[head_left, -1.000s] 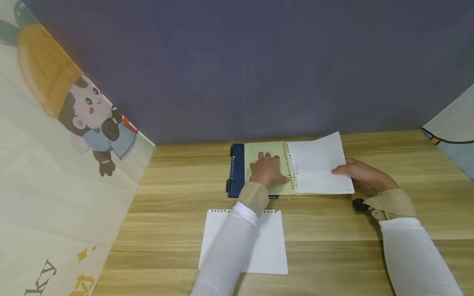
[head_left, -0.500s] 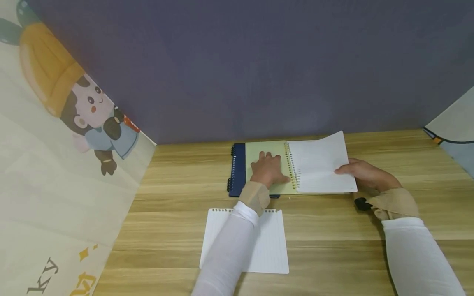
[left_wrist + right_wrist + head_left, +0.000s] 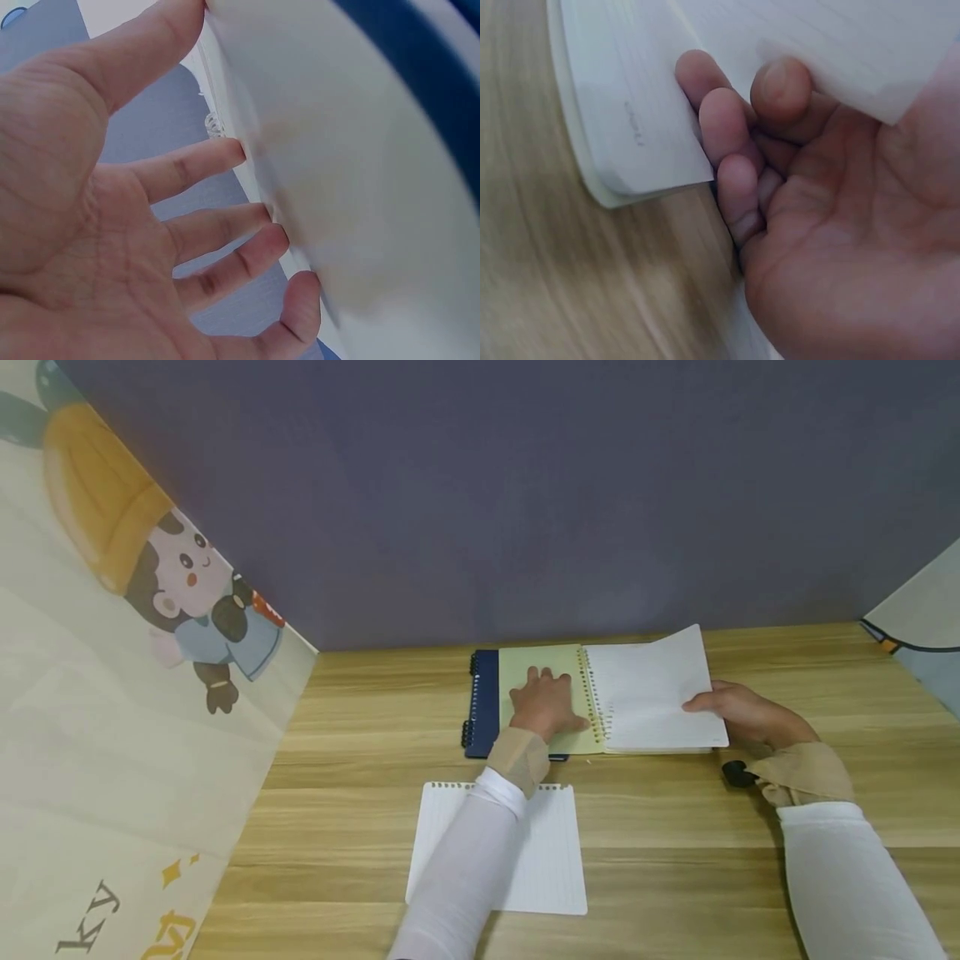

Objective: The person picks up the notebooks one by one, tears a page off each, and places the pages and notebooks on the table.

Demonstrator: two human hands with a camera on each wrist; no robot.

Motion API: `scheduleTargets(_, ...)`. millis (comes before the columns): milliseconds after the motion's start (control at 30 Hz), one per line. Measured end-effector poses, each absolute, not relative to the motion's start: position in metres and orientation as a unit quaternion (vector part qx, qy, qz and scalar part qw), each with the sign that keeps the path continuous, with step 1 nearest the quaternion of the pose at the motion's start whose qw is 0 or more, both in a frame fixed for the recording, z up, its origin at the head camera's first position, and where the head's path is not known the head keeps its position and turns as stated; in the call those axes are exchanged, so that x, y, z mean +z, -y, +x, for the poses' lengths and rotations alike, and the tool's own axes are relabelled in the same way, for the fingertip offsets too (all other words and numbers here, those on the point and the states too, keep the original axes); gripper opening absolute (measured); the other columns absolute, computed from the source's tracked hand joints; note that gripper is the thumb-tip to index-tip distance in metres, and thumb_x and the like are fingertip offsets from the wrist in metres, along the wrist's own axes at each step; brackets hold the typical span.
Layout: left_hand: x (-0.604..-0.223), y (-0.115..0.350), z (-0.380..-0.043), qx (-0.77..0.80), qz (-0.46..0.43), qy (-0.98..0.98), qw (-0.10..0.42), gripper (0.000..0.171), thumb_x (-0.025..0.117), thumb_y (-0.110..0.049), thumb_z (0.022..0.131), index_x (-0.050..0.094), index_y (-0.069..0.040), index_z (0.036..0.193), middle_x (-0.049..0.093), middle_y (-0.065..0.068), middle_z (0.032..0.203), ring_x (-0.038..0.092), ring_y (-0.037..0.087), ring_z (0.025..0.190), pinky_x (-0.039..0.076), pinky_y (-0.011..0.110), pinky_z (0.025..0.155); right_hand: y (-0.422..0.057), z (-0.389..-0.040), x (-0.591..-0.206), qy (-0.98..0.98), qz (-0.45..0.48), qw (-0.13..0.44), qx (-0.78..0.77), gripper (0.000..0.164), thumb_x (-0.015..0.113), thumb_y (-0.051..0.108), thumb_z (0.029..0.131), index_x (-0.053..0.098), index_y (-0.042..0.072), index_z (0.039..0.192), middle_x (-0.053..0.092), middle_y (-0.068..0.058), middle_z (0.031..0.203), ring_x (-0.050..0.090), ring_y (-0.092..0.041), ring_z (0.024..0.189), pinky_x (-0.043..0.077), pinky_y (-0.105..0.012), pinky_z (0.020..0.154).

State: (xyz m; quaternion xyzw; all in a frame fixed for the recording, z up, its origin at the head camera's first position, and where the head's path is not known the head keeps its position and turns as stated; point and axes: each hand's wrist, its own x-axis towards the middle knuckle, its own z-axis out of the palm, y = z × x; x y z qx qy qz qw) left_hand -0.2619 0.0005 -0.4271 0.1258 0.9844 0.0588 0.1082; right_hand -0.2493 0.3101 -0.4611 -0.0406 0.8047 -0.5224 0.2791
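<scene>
A notebook with punched holes lies open near the back of the table. Its pale green page is on the left, over a dark blue cover. My left hand rests on that page with spread fingertips, and the left wrist view shows the palm held off the paper. On the right side, my right hand pinches the outer edge of a white sheet between thumb and fingers. The sheet's far corner is lifted. More pages lie beneath it in the right wrist view.
A loose lined sheet with holes along its top edge lies in front of the notebook, partly under my left forearm. Black ring clips stick out at the blue cover's left edge. A dark panel stands behind the table.
The scene has shifted very slightly as the head view moved. Both hands keep their places on the notebook, and the white sheet stays pinched.
</scene>
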Motion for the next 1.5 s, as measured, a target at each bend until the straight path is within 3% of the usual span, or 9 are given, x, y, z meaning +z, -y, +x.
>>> scheduleTargets(500, -0.4271, -0.0016, -0.2616, 0.06, 0.125, -0.985, 0.103, 0.082, 0.078, -0.06, 0.083, 0.052, -0.021, 0.151, 0.044, 0.009, 0.159, 0.039, 0.028, 0.143, 0.045, 0.06, 0.106, -0.31, -0.2456, -0.4574, -0.802, -0.048, 0.271, -0.531, 0.081, 0.051, 0.016, 0.101, 0.001, -0.023, 0.152, -0.015, -0.045, 0.159, -0.013, -0.067, 0.145, 0.003, -0.079, 0.116)
scheduleTargets(600, -0.4275, -0.002, -0.2621, 0.057, 0.125, -0.985, 0.102, 0.082, 0.078, -0.061, 0.083, 0.052, -0.021, 0.15, 0.044, 0.009, 0.159, 0.039, 0.028, 0.142, 0.046, 0.06, 0.106, -0.3111, -0.2454, -0.4576, -0.806, -0.048, 0.266, -0.526, 0.075, 0.051, 0.016, 0.101, 0.009, -0.023, 0.15, -0.012, -0.045, 0.159, -0.01, -0.066, 0.145, 0.005, -0.078, 0.117)
scheduleTargets(667, -0.4272, -0.0022, -0.262, 0.057, 0.125, -0.985, 0.101, 0.082, 0.078, -0.061, 0.083, 0.052, -0.022, 0.15, 0.044, 0.009, 0.159, 0.039, 0.028, 0.142, 0.046, 0.06, 0.106, -0.3125, -0.2449, -0.4576, -0.801, -0.043, 0.263, -0.536, 0.062, 0.051, 0.016, 0.102, 0.025, -0.02, 0.145, -0.01, -0.044, 0.16, -0.009, -0.065, 0.146, 0.005, -0.078, 0.117)
scheduleTargets(733, -0.4269, -0.0023, -0.262, 0.058, 0.126, -0.985, 0.101, 0.081, 0.078, -0.06, 0.083, 0.053, -0.021, 0.15, 0.045, 0.009, 0.159, 0.039, 0.028, 0.142, 0.046, 0.06, 0.106, -0.3133, -0.2446, -0.458, -0.796, -0.032, 0.257, -0.547, 0.04, 0.05, 0.015, 0.102, 0.044, -0.009, 0.133, 0.025, -0.041, 0.156, 0.023, -0.056, 0.148, 0.024, -0.068, 0.119)
scheduleTargets(833, -0.4265, -0.0022, -0.2618, 0.061, 0.128, -0.985, 0.101, 0.081, 0.078, -0.06, 0.083, 0.053, -0.02, 0.149, 0.046, 0.01, 0.158, 0.04, 0.028, 0.141, 0.046, 0.061, 0.106, -0.3135, -0.2443, -0.4583, -0.771, -0.016, 0.258, -0.582, 0.015, 0.046, 0.012, 0.103, 0.054, 0.01, 0.116, 0.067, -0.015, 0.122, 0.064, -0.029, 0.118, 0.052, -0.045, 0.102)
scheduleTargets(900, -0.4263, -0.0017, -0.2619, 0.06, 0.13, -0.985, 0.101, 0.081, 0.078, -0.06, 0.083, 0.053, -0.02, 0.149, 0.046, 0.01, 0.157, 0.04, 0.029, 0.141, 0.045, 0.062, 0.106, -0.3121, -0.2446, -0.4587, -0.761, -0.013, 0.26, -0.595, 0.014, 0.045, 0.011, 0.104, 0.053, 0.017, 0.114, 0.07, 0.008, 0.096, 0.068, -0.01, 0.09, 0.059, -0.032, 0.081)
scheduleTargets(933, -0.426, -0.0016, -0.2617, 0.06, 0.129, -0.985, 0.101, 0.081, 0.078, -0.06, 0.083, 0.053, -0.02, 0.15, 0.046, 0.01, 0.157, 0.04, 0.028, 0.141, 0.045, 0.061, 0.106, -0.3115, -0.2445, -0.4585, -0.756, -0.012, 0.263, -0.6, 0.014, 0.045, 0.012, 0.104, 0.053, 0.017, 0.115, 0.07, 0.01, 0.094, 0.068, -0.008, 0.089, 0.059, -0.031, 0.08)
scheduleTargets(1200, -0.4253, -0.0001, -0.2608, 0.063, 0.133, -0.984, 0.103, 0.082, 0.077, -0.06, 0.084, 0.052, -0.02, 0.151, 0.043, 0.01, 0.16, 0.038, 0.03, 0.144, 0.045, 0.062, 0.107, -0.3114, -0.2453, -0.4594, -0.77, -0.002, 0.263, -0.581, 0.03, 0.044, 0.015, 0.105, 0.039, 0.005, 0.133, 0.069, 0.013, 0.095, 0.067, -0.005, 0.09, 0.058, -0.028, 0.081)
scheduleTargets(1500, -0.4277, 0.0008, -0.2623, 0.059, 0.136, -0.983, 0.108, 0.083, 0.076, -0.061, 0.085, 0.05, -0.02, 0.151, 0.041, 0.01, 0.161, 0.037, 0.03, 0.145, 0.044, 0.063, 0.107, -0.312, -0.2447, -0.4632, -0.785, -0.03, 0.25, -0.566, 0.037, 0.044, 0.015, 0.105, 0.037, 0.0, 0.137, 0.067, 0.015, 0.101, 0.062, 0.0, 0.096, 0.054, -0.023, 0.084)
